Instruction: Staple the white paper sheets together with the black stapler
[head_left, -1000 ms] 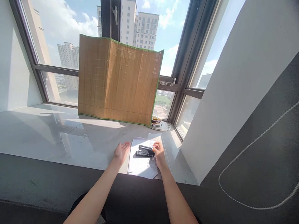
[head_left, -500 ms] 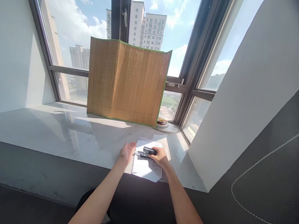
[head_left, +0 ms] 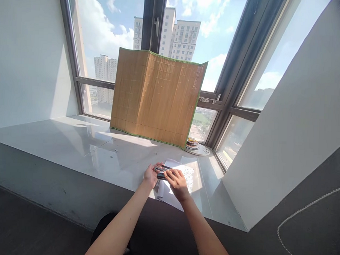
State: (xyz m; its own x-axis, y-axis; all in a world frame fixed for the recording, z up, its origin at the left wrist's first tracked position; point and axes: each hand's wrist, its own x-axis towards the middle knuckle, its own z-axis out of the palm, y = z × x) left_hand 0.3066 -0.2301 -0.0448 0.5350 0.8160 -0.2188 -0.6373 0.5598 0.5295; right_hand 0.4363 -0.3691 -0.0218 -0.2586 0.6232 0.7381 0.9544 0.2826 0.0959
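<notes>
A black stapler (head_left: 161,176) is in my right hand (head_left: 179,182), whose fingers wrap over its rear end. Its top arm and base stand apart, with a metal strip showing between them. My left hand (head_left: 151,175) is at the front end of the stapler, fingers curled up against it; the exact contact is partly hidden. Beneath both hands lie white paper sheets (head_left: 171,197) on the window ledge, some with printing or writing at the right side.
A bamboo mat (head_left: 157,98) with green edging stands against the window behind the ledge (head_left: 73,138). Stacked plates (head_left: 195,147) sit at its right foot. Tiny staple-like bits (head_left: 155,153) lie on the ledge. A beaded cord (head_left: 296,212) hangs at the right.
My left hand has gone from a flat open palm beside the stapler to fingers curled at its front end. The stapler has been turned over or tilted in my right hand. The view has shifted left.
</notes>
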